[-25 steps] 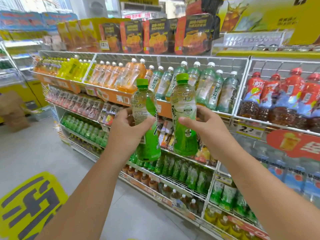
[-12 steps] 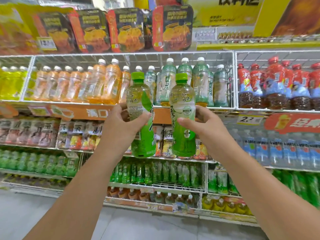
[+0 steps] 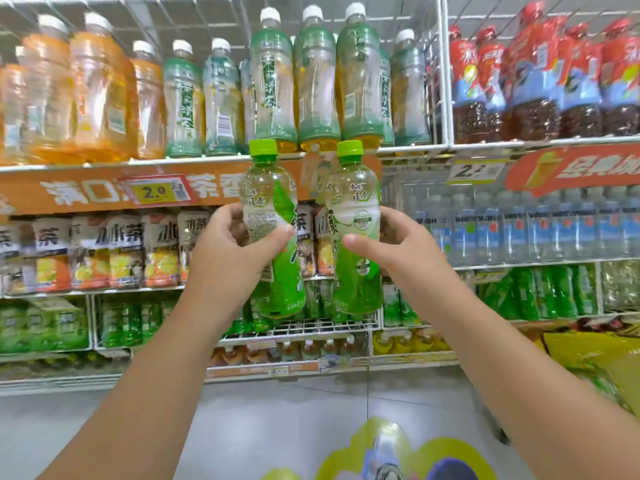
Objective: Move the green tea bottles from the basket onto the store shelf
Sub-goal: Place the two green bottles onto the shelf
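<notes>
I hold two green tea bottles upright in front of the store shelf (image 3: 214, 161). My left hand (image 3: 228, 251) grips the left green tea bottle (image 3: 272, 188) around its middle. My right hand (image 3: 394, 251) grips the right green tea bottle (image 3: 356, 195) the same way. Both have lime-green caps, clear upper bodies and green lower labels. Their caps reach the orange front strip of the upper shelf. More green tea bottles (image 3: 121, 323) stand on a lower wire shelf behind my hands. The basket is out of view.
The upper shelf holds orange drink bottles (image 3: 93, 91), pale green bottles (image 3: 315, 77) and red-capped tea bottles (image 3: 540, 81). Water bottles (image 3: 519, 226) fill the right middle shelf. A yellow sticker (image 3: 391, 452) marks the grey floor below.
The view has closed in on the shelf and dropped, so the shelves look larger. Both bottles stay gripped, side by side and upright, now level with the orange shelf strip.
</notes>
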Motion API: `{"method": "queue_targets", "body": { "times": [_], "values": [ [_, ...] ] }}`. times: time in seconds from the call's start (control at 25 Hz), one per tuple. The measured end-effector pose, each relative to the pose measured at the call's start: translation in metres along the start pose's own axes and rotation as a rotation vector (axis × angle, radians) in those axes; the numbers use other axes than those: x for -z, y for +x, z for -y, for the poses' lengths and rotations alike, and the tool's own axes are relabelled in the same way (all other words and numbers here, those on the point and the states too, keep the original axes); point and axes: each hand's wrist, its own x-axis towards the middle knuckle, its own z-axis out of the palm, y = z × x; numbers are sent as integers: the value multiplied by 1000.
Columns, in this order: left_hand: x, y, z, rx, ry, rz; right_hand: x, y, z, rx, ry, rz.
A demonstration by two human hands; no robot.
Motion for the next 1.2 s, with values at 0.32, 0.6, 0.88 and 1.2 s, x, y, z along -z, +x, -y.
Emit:
{"method": "queue_targets", "body": {
  "times": [0.32, 0.6, 0.88, 1.2],
  "values": [
    [-49, 17, 104, 120, -31, 32, -16, 26, -118, -119, -1, -23],
    [-70, 21, 219, 234, -132, 40, -31, 34, -216, -189, 70, -7],
    [-100, 29, 337, 287, -170, 48, -50, 46, -340, -289, 63, -9],
    [-142, 77, 443, 319, -89, 87, -73, 104, -433, -324, 85, -22]
  ]
}}
